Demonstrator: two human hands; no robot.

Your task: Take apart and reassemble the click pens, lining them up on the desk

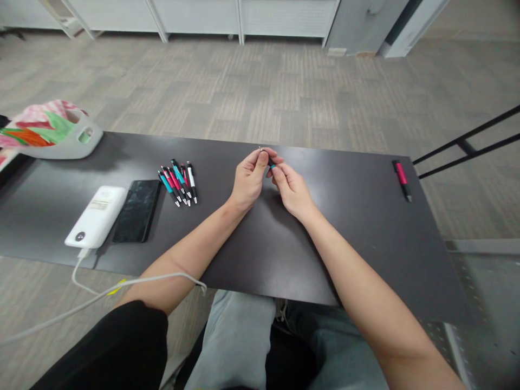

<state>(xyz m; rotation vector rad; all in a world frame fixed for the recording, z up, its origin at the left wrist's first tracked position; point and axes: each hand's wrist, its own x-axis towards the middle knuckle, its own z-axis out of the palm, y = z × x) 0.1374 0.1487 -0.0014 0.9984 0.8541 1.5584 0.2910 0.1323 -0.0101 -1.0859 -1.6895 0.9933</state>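
Note:
Both hands meet above the far edge of the dark table (244, 249), around a teal and black pen (271, 162). My left hand (248, 177) pinches its tip end, where a small silver point shows between thumb and fingers. The fingers of my right hand (291, 187) are closed on the teal part. Left of my hands lies a bunch of several pens (177, 181), teal, pink and white with black grips and silver tips. A single pink and black pen (401, 179) lies by itself near the table's right end.
A white power bank (96, 216) with a white cable (122, 284) and a dark phone (137, 211) lie at the left. Behind them is a white basket (75, 142) with colourful cloth. A black metal frame (467, 146) stands beyond the right end.

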